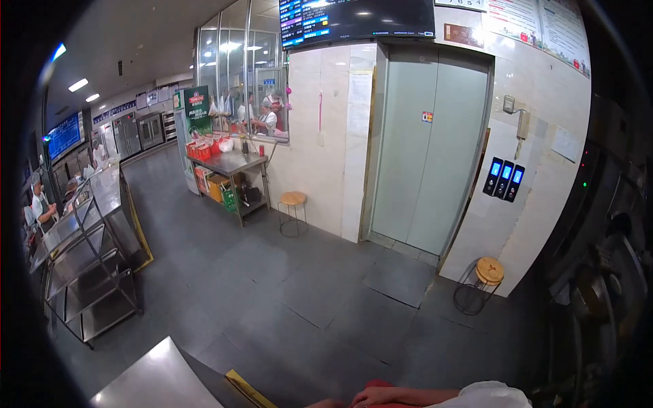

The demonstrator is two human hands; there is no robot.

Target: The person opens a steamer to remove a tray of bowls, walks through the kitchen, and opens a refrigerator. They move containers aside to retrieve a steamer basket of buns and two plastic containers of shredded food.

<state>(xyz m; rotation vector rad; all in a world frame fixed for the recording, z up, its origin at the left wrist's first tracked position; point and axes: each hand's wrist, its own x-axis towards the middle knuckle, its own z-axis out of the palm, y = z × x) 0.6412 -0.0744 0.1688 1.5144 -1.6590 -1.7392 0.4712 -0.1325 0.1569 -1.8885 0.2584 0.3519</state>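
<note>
At the bottom edge of the head view my right hand (374,396) lies low in front of my body, its forearm coming out of a white sleeve (493,396). Something red (378,383) shows beside and beneath this hand; I cannot make out what it is. Only a sliver of my left hand (328,404) appears, close to the right one. The fingers of both hands are largely cut off by the frame. Nearest on the left is the corner of a stainless steel counter (160,377).
A steel shelf cart (88,285) stands left. Ahead are a steel table (235,162) with red baskets (201,148), a wooden-topped stool (293,198) and closed lift doors (428,149). Stacked stools (490,270) stand right. People (42,204) work at the far left and behind the window.
</note>
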